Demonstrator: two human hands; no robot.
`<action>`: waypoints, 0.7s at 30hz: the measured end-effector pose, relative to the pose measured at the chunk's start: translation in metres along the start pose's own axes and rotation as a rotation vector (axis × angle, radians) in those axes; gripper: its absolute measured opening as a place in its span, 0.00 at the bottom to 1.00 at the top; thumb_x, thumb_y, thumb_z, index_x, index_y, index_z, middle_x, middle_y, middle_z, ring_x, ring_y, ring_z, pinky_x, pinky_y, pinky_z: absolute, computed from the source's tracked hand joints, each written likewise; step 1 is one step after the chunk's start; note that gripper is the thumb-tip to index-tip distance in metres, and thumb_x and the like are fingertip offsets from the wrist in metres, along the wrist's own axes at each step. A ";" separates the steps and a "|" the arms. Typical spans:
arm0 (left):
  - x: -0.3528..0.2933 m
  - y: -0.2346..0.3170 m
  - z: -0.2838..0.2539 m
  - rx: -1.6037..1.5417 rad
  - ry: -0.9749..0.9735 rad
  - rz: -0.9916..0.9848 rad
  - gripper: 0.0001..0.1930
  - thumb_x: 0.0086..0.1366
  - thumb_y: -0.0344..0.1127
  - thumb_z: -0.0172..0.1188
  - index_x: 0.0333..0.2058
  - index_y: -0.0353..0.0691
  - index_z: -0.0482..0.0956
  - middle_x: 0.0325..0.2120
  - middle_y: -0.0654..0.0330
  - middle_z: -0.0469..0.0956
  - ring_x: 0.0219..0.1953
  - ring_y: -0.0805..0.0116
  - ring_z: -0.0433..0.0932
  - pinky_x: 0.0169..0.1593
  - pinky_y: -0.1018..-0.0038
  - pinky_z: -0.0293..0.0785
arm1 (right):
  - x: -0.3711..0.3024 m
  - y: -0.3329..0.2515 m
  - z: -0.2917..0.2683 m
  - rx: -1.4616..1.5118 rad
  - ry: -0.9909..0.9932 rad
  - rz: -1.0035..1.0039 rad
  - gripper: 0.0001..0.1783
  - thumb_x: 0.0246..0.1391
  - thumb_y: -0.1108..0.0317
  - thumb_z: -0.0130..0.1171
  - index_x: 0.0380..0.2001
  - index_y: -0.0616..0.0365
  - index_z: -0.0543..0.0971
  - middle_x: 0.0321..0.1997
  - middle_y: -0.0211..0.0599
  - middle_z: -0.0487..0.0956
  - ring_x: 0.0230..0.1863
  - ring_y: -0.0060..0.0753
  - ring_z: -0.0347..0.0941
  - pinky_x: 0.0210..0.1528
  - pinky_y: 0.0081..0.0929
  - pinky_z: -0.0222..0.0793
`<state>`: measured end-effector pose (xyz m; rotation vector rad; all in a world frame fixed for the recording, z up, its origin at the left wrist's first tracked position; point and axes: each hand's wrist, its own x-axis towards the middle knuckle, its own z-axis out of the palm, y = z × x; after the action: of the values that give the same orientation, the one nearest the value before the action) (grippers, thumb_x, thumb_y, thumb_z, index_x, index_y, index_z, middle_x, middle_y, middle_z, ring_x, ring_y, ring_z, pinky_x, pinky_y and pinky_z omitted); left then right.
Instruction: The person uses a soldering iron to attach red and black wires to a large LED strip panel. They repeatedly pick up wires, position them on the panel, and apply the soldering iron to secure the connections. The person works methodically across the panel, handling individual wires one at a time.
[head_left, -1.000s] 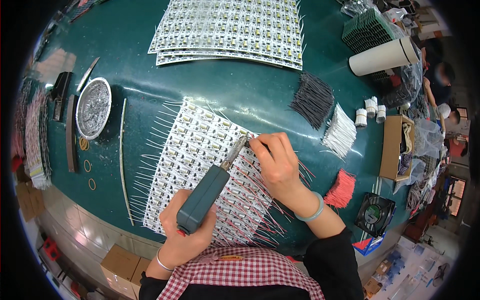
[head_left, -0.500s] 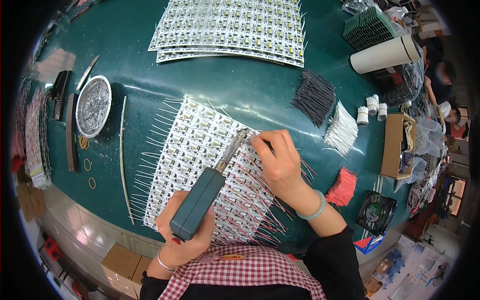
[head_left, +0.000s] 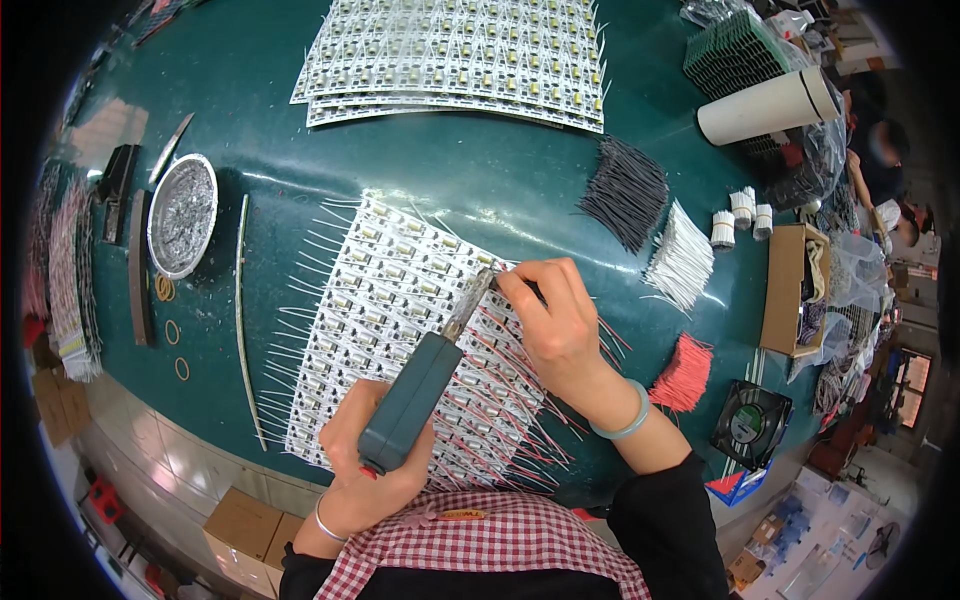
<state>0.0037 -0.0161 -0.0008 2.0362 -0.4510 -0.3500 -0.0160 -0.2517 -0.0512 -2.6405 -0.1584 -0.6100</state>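
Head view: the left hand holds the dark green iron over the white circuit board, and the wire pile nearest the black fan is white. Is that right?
Not quite: the wire pile nearest the black fan is red, as the head view shows. The left hand does hold the dark green iron over the white circuit board.

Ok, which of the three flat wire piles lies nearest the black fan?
The red wire pile: the white pile and black pile lie farther from the fan.

Green table point(head_left: 265, 130); circuit boards point(head_left: 400, 250), wire bundles point(head_left: 625, 195), bowl point(head_left: 180, 272)
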 end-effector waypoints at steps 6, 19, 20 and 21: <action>-0.014 -0.006 -0.020 0.160 0.259 0.126 0.14 0.52 0.22 0.66 0.39 0.30 0.78 0.33 0.53 0.77 0.25 0.68 0.76 0.30 0.76 0.71 | -0.001 0.000 0.001 -0.008 0.004 -0.005 0.18 0.38 0.79 0.59 0.38 0.68 0.77 0.38 0.43 0.74 0.38 0.42 0.72 0.34 0.31 0.72; 0.003 -0.041 -0.091 -0.493 0.690 -0.193 0.13 0.63 0.26 0.60 0.45 0.25 0.76 0.35 0.52 0.79 0.17 0.79 0.66 0.18 0.85 0.58 | -0.003 0.000 -0.001 -0.014 0.005 -0.004 0.18 0.39 0.79 0.60 0.38 0.69 0.78 0.38 0.42 0.75 0.39 0.42 0.72 0.35 0.30 0.73; 0.003 -0.033 -0.081 -0.491 0.673 -0.203 0.17 0.62 0.24 0.61 0.50 0.27 0.74 0.39 0.50 0.79 0.18 0.79 0.67 0.18 0.85 0.59 | -0.003 -0.001 -0.002 -0.015 -0.007 -0.003 0.18 0.39 0.79 0.60 0.38 0.68 0.78 0.38 0.42 0.75 0.39 0.42 0.72 0.35 0.29 0.73; 0.004 -0.022 -0.071 -0.486 0.654 -0.230 0.19 0.61 0.24 0.61 0.51 0.27 0.73 0.39 0.50 0.79 0.18 0.79 0.67 0.18 0.85 0.60 | 0.000 -0.002 -0.003 -0.013 -0.011 -0.003 0.18 0.39 0.79 0.60 0.39 0.68 0.78 0.38 0.42 0.75 0.39 0.42 0.72 0.35 0.29 0.73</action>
<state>0.0412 0.0470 0.0133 1.6008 0.2547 0.0807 -0.0182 -0.2515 -0.0480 -2.6574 -0.1627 -0.5992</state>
